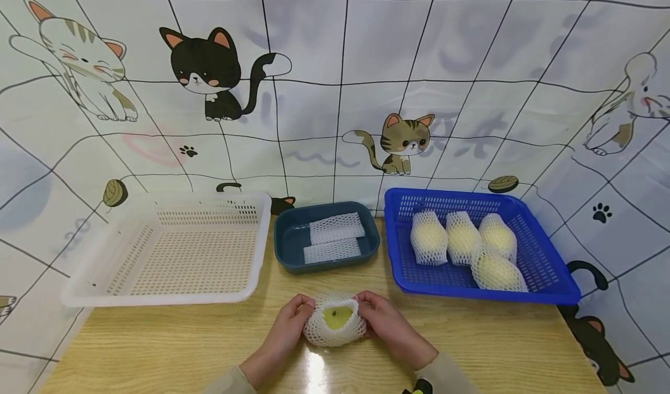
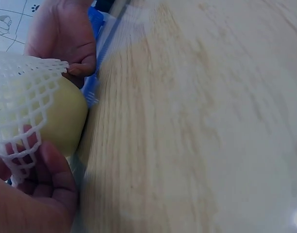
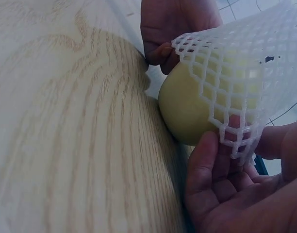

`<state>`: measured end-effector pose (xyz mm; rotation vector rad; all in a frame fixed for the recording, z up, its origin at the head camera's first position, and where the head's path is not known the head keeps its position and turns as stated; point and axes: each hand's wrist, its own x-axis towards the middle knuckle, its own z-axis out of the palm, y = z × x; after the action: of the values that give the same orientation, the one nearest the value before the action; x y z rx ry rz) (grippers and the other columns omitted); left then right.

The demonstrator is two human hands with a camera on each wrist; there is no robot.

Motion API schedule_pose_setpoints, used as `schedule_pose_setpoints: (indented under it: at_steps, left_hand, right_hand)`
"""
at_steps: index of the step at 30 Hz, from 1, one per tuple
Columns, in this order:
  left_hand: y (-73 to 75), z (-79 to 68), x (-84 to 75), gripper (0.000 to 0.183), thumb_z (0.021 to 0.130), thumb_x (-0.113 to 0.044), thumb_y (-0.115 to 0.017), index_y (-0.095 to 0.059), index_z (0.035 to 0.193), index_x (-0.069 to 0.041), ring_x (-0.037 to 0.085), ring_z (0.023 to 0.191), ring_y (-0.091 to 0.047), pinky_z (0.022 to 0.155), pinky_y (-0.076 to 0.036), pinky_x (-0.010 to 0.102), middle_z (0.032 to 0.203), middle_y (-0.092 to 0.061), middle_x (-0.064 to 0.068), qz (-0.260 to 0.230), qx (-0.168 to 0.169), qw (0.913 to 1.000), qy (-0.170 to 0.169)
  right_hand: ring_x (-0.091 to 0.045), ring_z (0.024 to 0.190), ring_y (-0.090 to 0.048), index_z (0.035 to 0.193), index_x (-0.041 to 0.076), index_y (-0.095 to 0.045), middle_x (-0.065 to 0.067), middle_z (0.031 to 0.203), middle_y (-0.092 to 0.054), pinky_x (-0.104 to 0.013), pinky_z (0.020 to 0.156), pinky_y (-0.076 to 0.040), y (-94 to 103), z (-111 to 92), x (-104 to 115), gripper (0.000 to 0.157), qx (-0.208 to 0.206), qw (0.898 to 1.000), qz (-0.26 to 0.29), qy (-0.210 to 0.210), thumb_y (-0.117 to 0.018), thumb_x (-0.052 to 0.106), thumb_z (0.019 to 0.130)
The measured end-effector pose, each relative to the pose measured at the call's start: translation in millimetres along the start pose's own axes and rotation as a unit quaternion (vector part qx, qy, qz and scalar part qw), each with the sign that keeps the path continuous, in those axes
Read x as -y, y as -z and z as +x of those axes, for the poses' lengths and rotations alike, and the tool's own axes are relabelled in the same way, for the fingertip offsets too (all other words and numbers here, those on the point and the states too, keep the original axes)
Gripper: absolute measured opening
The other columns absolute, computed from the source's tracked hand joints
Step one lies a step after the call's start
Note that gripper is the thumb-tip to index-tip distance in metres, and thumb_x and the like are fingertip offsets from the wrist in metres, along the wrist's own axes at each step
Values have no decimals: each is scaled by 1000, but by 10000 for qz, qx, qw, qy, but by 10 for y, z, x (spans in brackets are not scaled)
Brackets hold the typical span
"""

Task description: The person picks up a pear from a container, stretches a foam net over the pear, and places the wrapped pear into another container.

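Note:
A round yellow-green fruit with a short stem [image 1: 337, 319], like an apple or a pear, sits on the table near its front. A white foam fruit net [image 1: 332, 339] wraps it, leaving the stem end bare. My left hand [image 1: 284, 328] pinches the net's edge at the left side, and my right hand [image 1: 388, 328] pinches the opposite edge. In the left wrist view, the fruit's smooth lower side [image 2: 71, 119] pokes out of the mesh. The right wrist view shows the net [image 3: 231, 82] stretched between both hands.
Behind the hands, a dark teal tray [image 1: 290, 262] contains flat foam nets [image 1: 332, 251]. To the right, a blue basket [image 1: 471, 294] holds several netted fruits [image 1: 429, 237]. A white basket [image 1: 173, 298] stands at left on the wooden table [image 1: 173, 347]. Cat-patterned cloth [image 1: 314, 109] hangs behind.

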<state>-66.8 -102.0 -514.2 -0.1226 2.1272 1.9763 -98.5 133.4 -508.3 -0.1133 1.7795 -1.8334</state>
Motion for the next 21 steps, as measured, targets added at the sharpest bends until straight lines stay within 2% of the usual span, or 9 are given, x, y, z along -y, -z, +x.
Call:
schedule_pose_setpoints:
  at_steps: [2,8,15,17,21]
  left_hand:
    - [8,10,10,27,110,-21,-49,-59,111,4,12,82,-59,73,-48,24,90,-66,3,123,16,9999,-78]
    - [37,39,21,23,109,-17,-51,-57,110,5,13,63,-57,52,-50,25,79,-62,2,414,317,9984,-196]
    - [94,62,-3,16,108,-12,-52,-59,104,2,14,51,-53,45,-50,30,72,-58,0,1306,424,9891,-526]
    - [104,63,-24,16,108,-11,-50,-59,105,2,15,50,-53,45,-51,31,74,-58,1,1336,477,9889,-436]
    - [130,59,-59,23,109,-15,-47,-60,110,4,16,53,-53,49,-52,32,84,-61,5,973,574,9936,22]
  right_hand:
    - [-13,88,-61,119,-3,-58,-4,105,-66,-26,71,-53,14,4,8,28,73,9999,-80,-50,-50,22,109]
    - [-14,84,-61,117,-4,-56,-5,102,-64,-28,70,-54,60,12,31,27,203,9985,-452,-213,-46,20,110]
    - [-14,80,-63,111,-3,-57,-5,94,-63,-30,69,-58,79,38,47,25,331,9972,-649,-161,-48,20,110]
    - [-15,81,-65,110,-2,-57,-5,94,-64,-31,70,-59,87,41,46,24,392,9978,-488,-205,-50,21,109]
    - [-16,84,-67,112,0,-58,-6,97,-66,-33,74,-60,110,35,42,24,422,9984,-117,-359,-54,24,108]
